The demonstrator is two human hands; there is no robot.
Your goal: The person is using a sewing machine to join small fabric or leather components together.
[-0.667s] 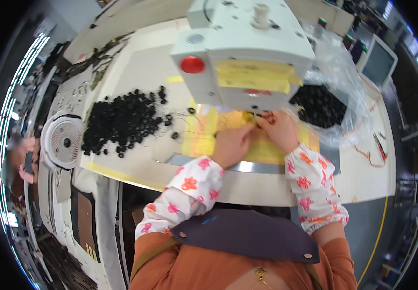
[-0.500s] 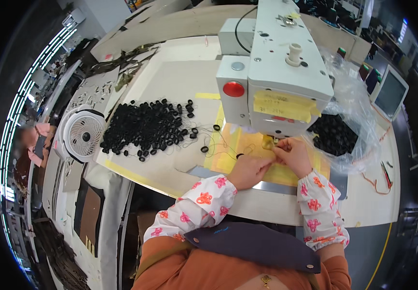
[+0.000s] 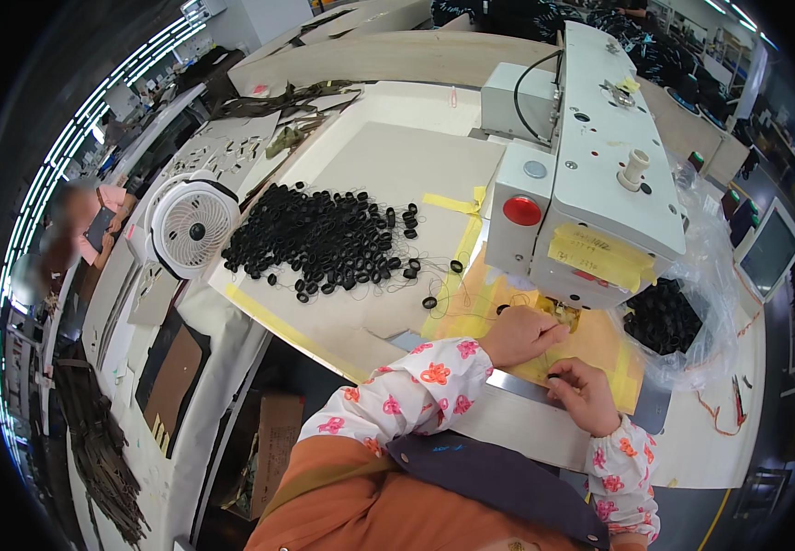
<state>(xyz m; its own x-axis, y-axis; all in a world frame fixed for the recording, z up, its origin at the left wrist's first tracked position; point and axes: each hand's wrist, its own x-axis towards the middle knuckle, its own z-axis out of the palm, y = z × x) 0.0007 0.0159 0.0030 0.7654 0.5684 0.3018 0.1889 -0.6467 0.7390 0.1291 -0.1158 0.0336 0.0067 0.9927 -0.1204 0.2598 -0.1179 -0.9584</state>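
Person sat at a white industrial sewing machine on a pale work table. Left hand lay knuckles up on the yellow sheet just under the machine head, fingers curled loosely toward the needle area; whether it gripped anything could not be told. Right hand rested just beside it, nearer the table's front edge, thumb and forefinger pinching a small black ring against the yellow sheet. Both forearms wore white sleeves with an orange-red flower print. A large heap of black rings lay spread on the table to the left of the machine, well apart from the hands, with a few strays between heap and yellow sheet. A clear plastic bag holding more black rings sat right of the machine. A small white fan stood at the table's left edge. A grey monitor stood at far right.
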